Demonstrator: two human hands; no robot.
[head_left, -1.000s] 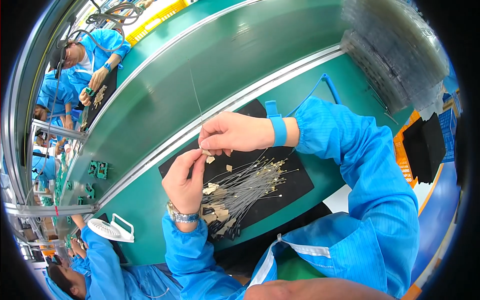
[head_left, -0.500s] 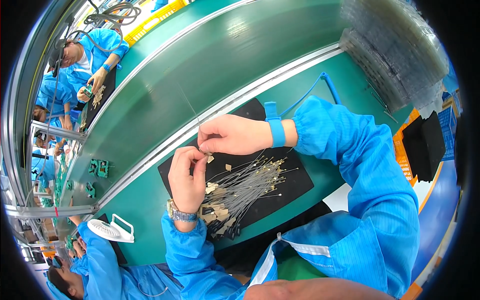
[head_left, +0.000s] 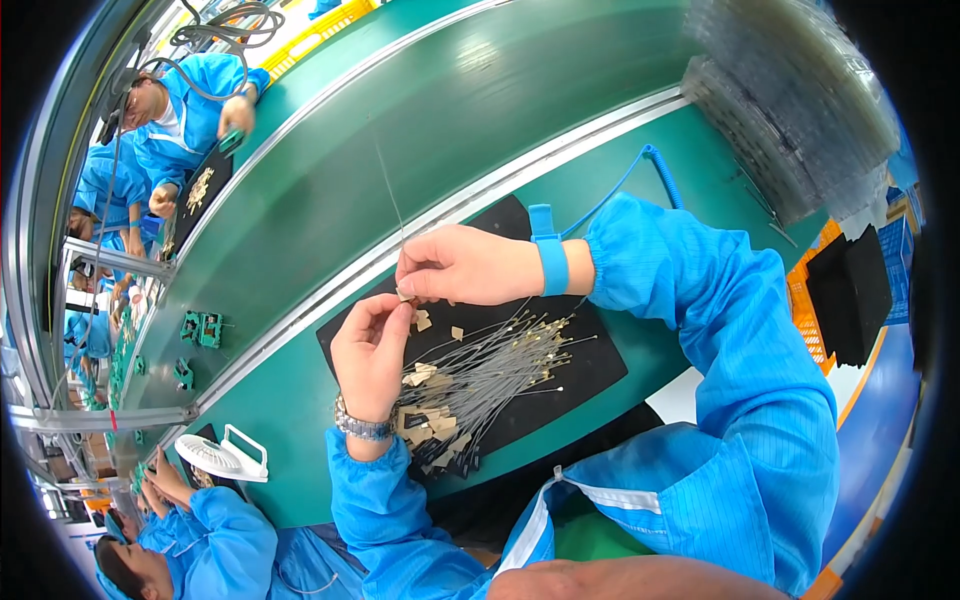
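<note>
In the head view, the thin grey wire (head_left: 388, 185) now stands up straighter; half a second ago it leaned more to the left. The right hand (head_left: 447, 265) pinches it near the middle of the frame, and a small tan bit (head_left: 404, 295) shows at its fingertips. The left hand (head_left: 368, 352) is just beside it, a tiny bit further left than before; I cannot tell if its fingers grip the bit. So both hands seem busy with this one wire. Below, the heap of grey wires (head_left: 505, 365) and the tan pieces (head_left: 428, 425) lie on the black mat (head_left: 602, 367), much the same. At the upper left, a co-worker's hand (head_left: 236, 113) has lifted a green part (head_left: 231, 141) higher.
</note>
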